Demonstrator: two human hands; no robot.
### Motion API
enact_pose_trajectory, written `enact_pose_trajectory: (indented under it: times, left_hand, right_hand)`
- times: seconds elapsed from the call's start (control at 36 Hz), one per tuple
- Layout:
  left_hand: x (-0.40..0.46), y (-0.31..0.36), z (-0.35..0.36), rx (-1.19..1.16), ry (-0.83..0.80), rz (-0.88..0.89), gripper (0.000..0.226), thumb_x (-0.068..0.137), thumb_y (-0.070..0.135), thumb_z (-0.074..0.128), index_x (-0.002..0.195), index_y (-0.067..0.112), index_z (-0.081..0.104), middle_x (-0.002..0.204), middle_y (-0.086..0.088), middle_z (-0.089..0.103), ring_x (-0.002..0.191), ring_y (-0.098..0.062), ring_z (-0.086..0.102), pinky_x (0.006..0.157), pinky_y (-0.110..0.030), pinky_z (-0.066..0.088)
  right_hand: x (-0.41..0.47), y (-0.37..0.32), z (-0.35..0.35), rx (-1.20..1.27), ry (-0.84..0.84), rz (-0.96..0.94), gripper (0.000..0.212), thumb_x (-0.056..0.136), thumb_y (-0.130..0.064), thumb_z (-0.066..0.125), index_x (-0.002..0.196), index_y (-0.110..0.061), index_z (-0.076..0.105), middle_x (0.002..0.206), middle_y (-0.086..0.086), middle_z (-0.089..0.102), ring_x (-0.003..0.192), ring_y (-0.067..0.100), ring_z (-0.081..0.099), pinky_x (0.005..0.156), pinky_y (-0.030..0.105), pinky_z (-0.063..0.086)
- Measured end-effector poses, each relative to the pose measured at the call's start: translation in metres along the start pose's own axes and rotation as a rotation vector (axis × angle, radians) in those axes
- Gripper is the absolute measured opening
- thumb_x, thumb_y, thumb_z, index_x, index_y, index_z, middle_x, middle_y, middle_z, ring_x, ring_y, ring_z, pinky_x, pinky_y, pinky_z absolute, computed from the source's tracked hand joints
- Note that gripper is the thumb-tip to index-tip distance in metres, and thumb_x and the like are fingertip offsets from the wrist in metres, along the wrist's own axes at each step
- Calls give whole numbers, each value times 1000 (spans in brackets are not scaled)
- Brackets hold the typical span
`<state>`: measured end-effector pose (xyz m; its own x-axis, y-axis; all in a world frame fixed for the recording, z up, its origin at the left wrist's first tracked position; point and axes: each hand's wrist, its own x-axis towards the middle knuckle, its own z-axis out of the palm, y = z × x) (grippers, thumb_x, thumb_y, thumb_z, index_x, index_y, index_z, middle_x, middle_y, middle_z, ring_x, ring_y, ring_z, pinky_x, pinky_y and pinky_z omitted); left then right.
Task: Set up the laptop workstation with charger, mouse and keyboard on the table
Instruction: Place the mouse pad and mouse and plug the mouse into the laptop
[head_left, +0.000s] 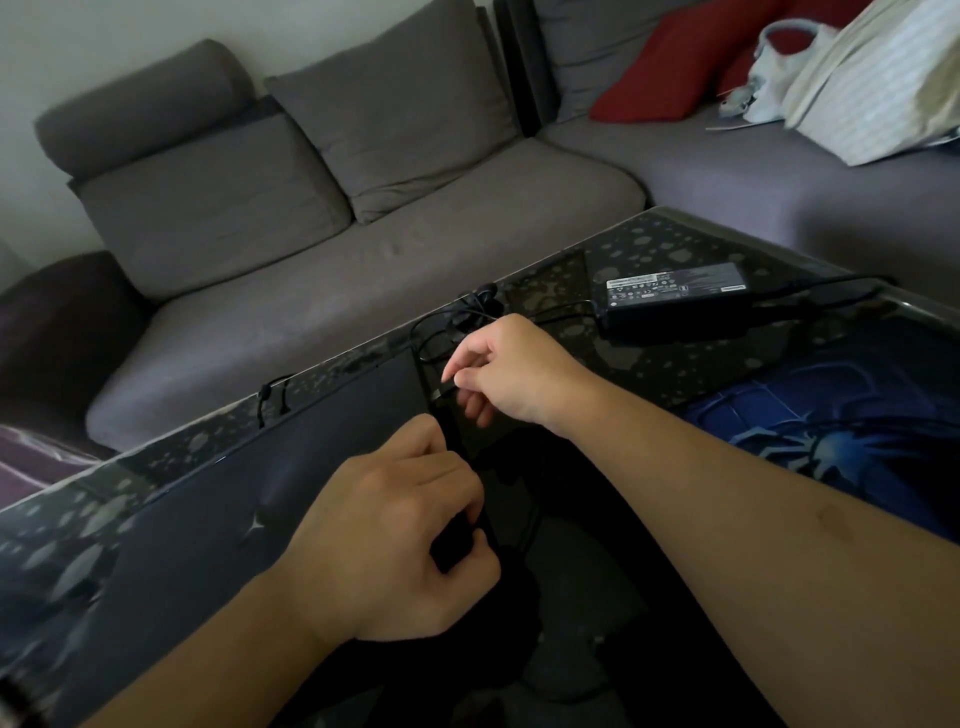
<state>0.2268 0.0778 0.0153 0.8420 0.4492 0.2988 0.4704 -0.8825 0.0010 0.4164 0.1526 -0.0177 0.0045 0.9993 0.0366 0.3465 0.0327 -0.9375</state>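
Right hand: your right hand (501, 371) pinches the charger plug (441, 391) between thumb and forefinger, right at the laptop's side edge. Keep that pinch close to the plug's tip so it does not wobble as you push.
Left hand: your left hand (400, 525) has its fingers curled round the near part of the same edge of the laptop (218, 499). Hold it firm — judging by the pose, it is your brace against the push.
Plug and port: the port itself is too dark to make out. Line the plug up square with the edge and feel for the opening rather than forcing it; if it resists, back off and re-align.
Cable: the charger cable (431, 332) loops loosely on the desk (561, 270) just behind your right hand. Leave that slack there — a taut lead would likely pull the plug askew.
Power brick: the charger brick (675, 296) lies flat on the desk, well to the right of the laptop, label up. No need to move it for this step.
Laptop: it sits on the desk near the edge facing the sofa (363, 249), its lid tilted up toward you.
Still to come: no mouse or keyboard is in view, though a blue mouse mat (831, 415) lies to your right.
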Motion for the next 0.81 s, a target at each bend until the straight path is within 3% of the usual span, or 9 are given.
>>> enact_pose_trajectory:
  times: [0.06, 0.17, 0.25, 0.31, 0.42, 0.56, 0.67, 0.75, 0.81]
  left_hand:
    - [-1, 1, 3, -3, -8, 3, 14, 73, 30, 73, 69, 21, 63, 66, 14, 55, 78, -13, 46, 50, -30, 41]
    - [-2, 1, 11, 1, -30, 4, 16, 73, 32, 73, 68, 21, 62, 65, 13, 55, 77, -13, 47, 50, -29, 40]
    - [-2, 1, 20, 11, -65, 6, 17, 74, 35, 72, 67, 23, 62, 64, 13, 55, 77, -13, 47, 48, -28, 39]
    - [-3, 2, 27, 16, -93, 9, 18, 74, 38, 71, 67, 23, 62, 65, 14, 55, 76, -13, 47, 49, -26, 38]
    - [-4, 2, 34, -3, -115, -10, 18, 74, 39, 72, 69, 25, 63, 67, 15, 56, 77, -11, 47, 51, -21, 36]
    - [-7, 2, 34, -54, -105, -50, 16, 77, 37, 74, 82, 25, 64, 90, 16, 61, 86, -11, 54, 56, -31, 48]
    - [-11, -9, 33, -253, 15, -271, 24, 89, 37, 64, 111, 29, 60, 118, 17, 52, 113, -11, 56, 89, -29, 50]
    - [-10, -25, 44, -144, 133, -603, 31, 99, 35, 54, 128, 27, 56, 128, 15, 46, 126, -14, 48, 109, -37, 38]
    - [-7, -29, 49, -131, 100, -822, 39, 101, 32, 53, 140, 24, 52, 139, 10, 44, 137, -18, 39, 116, -41, 33]
  right_hand:
    - [1, 4, 4, -35, 12, 9, 24, 102, -2, 59, 94, -18, 76, 77, 6, 77, 64, 16, 77, 67, 29, 65]
    - [3, 13, 13, -189, 18, 28, 31, 97, -1, 62, 89, -29, 73, 81, -2, 77, 69, 10, 76, 60, 24, 61]
    - [0, 16, 8, -286, -8, -19, 19, 94, -11, 74, 101, -28, 78, 96, -6, 76, 89, 11, 72, 73, 22, 54]
    - [-3, 18, 8, -357, -23, -63, 18, 91, -16, 79, 107, -26, 80, 104, -5, 76, 96, 11, 69, 74, 19, 49]
    - [-2, 26, 18, -477, 47, -104, 21, 91, -16, 79, 108, -29, 81, 107, -4, 76, 98, 14, 70, 81, 27, 57]
    - [1, 31, 19, -444, 68, -89, 23, 89, -14, 81, 107, -29, 82, 106, -6, 77, 99, 14, 71, 88, 32, 60]
    - [2, 29, 14, -457, 40, -93, 23, 88, -12, 78, 105, -27, 83, 91, -9, 72, 94, 16, 71, 86, 33, 61]
    - [4, 29, 19, -489, 55, -108, 23, 89, -14, 77, 104, -31, 83, 100, -6, 76, 90, 17, 71, 82, 38, 63]
    - [4, 28, 23, -486, 93, -131, 20, 87, -13, 78, 98, -29, 84, 98, -5, 76, 87, 18, 72, 77, 38, 64]
